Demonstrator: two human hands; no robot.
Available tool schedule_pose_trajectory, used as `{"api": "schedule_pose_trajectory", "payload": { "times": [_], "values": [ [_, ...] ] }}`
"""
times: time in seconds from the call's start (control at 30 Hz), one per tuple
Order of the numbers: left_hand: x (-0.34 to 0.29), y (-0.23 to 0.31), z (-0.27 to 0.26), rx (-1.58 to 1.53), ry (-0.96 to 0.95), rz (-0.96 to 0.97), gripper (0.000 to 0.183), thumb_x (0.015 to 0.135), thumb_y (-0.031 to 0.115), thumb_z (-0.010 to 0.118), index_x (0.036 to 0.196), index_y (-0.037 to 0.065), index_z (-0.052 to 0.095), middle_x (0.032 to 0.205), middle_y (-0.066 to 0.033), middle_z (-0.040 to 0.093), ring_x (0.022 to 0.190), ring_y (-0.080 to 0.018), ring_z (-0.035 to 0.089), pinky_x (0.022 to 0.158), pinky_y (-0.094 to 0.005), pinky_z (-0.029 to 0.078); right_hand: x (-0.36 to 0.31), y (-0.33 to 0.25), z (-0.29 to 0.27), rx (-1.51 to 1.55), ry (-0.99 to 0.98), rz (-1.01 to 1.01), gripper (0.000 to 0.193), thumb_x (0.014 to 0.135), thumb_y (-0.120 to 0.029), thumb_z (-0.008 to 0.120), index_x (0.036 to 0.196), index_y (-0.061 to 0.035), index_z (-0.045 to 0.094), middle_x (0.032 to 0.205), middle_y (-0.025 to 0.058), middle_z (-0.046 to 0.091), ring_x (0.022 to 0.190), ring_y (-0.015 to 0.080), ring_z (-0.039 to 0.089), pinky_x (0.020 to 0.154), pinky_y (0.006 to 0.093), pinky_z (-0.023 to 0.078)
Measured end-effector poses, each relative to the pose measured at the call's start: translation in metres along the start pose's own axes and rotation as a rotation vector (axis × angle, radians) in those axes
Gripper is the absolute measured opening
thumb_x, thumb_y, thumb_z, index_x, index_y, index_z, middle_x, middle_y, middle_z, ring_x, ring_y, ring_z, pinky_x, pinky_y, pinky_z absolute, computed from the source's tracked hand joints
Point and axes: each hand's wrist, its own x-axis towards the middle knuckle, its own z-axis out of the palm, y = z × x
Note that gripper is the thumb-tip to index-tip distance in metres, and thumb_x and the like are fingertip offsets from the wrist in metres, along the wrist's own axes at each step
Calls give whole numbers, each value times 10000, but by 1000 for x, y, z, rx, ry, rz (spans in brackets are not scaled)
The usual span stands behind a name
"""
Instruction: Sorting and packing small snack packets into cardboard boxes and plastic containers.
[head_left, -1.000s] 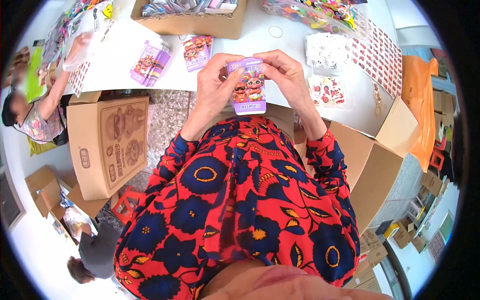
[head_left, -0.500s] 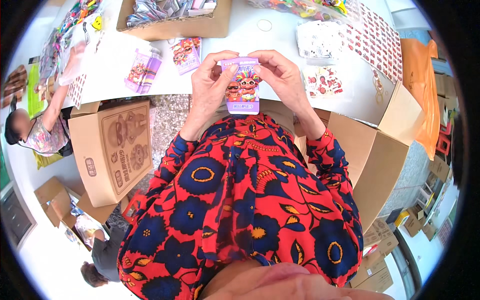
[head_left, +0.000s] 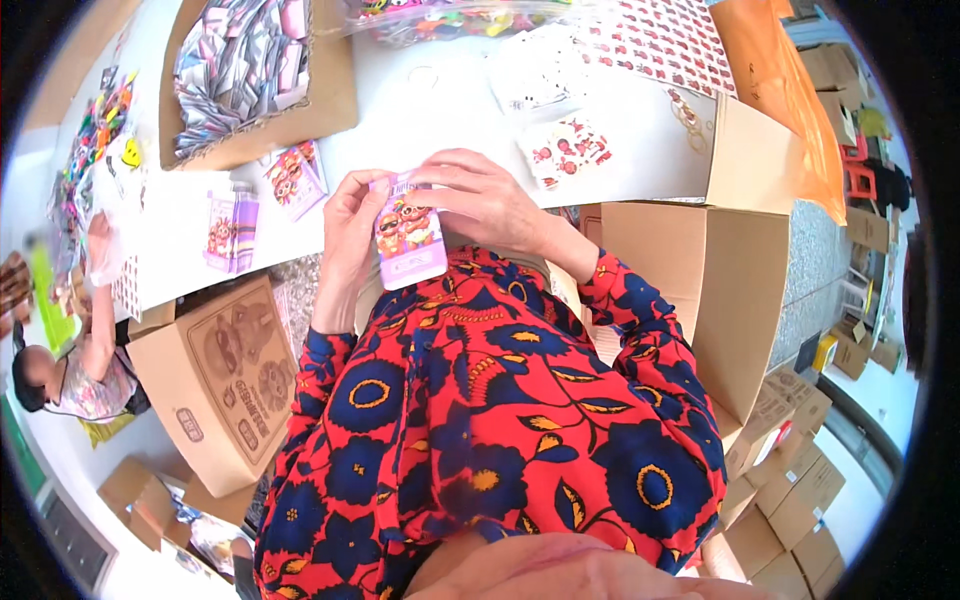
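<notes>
Purple box (head_left: pixel 411 247), left hand (head_left: pixel 348 225) gripping side, right hand (head_left: pixel 490 204) over top

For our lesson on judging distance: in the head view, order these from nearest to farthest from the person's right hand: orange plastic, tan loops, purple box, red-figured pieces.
From the right hand:
1. Purple box: by its fingertips, left side.
2. Red-figured pieces: ahead, to the right.
3. Tan loops: farther right.
4. Orange plastic: farthest right.
</notes>
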Motion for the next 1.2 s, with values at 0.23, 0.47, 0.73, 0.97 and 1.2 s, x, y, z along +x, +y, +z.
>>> {"api": "schedule_pose_trajectory", "payload": {
  "times": [0.23,0.47,0.73,0.97,1.2],
  "values": [
    [-7,4,4,188,-207,165,513,871,286,650,1226,-48,487,1166,-113,583,1057,-157,559,931,-311,440,3,-8,-14,369,119,472,331,796,-118,705,1072,25,590,993,140,637,864,242,641,780,332,508],
    [-8,1,12,86,-223,198,339,866,77,636,1186,-9,565,1089,-68,639,973,-140,605,854,-291,497,10,-8,0,75,148,284,332,804,-175,686,1069,4,596,969,112,618,865,237,633,720,332,513],
    [-11,17,11,-11,-46,150,347,875,43,602,1202,-42,524,1075,-133,643,956,-190,636,848,-308,518,49,11,-21,302,73,445,298,834,-42,626,1132,-55,609,1029,55,608,774,108,572,687,244,485],
    [-23,19,-10,-20,27,208,315,889,81,591,1183,-14,534,1078,-137,638,963,-234,641,799,-341,545,154,46,-14,89,37,208,225,845,-59,605,1067,-51,635,914,68,649,817,141,604,709,267,488],
    [-29,21,-36,-105,108,215,321,884,79,595,1186,-13,536,1083,-142,636,964,-228,640,798,-335,550,238,97,25,-415,-190,-38,168,834,-160,588,959,-60,638,825,152,641,765,317,612,718,412,475]
  ]
}}
